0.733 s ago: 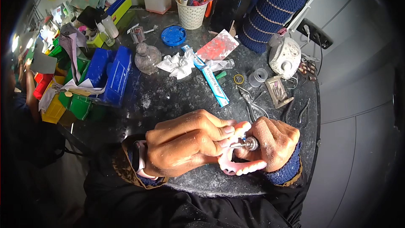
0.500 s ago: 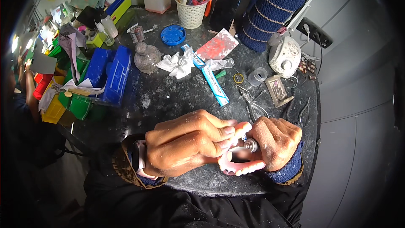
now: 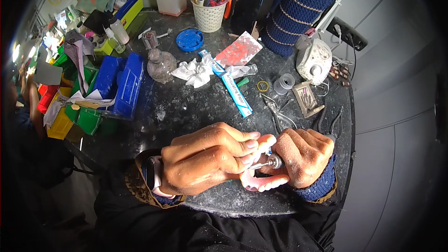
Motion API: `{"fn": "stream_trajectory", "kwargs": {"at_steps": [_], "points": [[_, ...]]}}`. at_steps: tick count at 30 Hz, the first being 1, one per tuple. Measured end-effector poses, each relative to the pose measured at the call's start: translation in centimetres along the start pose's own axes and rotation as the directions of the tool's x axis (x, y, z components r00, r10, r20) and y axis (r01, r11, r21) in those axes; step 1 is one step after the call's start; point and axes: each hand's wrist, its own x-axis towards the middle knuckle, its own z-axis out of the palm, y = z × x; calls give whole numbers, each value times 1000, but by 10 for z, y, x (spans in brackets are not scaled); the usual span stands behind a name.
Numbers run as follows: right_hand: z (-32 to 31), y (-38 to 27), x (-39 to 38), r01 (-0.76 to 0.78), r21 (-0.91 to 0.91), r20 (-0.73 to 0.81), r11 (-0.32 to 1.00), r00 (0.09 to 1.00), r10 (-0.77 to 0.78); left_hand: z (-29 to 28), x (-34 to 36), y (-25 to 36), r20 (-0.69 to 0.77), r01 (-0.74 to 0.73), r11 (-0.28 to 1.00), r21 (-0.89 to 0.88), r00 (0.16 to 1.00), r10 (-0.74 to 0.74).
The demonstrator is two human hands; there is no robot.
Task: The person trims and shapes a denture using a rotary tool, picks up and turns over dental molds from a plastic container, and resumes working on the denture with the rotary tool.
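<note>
Blk tbl [image 3: 186,105], wht basket [image 3: 208,17], blu disc [image 3: 189,40]

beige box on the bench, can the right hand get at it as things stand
Probably not straight away: the right hand is wrapped around the drill. Otherwise the way looks free, as nothing tall appears between it and the beige box.

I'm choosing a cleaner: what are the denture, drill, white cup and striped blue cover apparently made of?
Denture: probably acrylic; glossy pink, bright highlights.
Drill: likely metal; its visible end glints silver.
White cup: perhaps plastic; satiny, regular, stiff-looking weave pattern.
Striped blue cover: apparently knitted yarn; matte, visible stitches.
</note>
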Motion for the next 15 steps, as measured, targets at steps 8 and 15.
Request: {"fn": "stream_trajectory", "kwargs": {"at_steps": [8, 15], "points": [[-3, -2, 1, -11, -13, -1, 1000, 1000, 11, 0, 0, -1, 24, 5, 1000, 11, 1000, -5], [0, 0, 1, -31, -37, -21, 999, 999, 31, 1, -2, -2, 0, 6, 1000, 17, 1000, -6]]}}
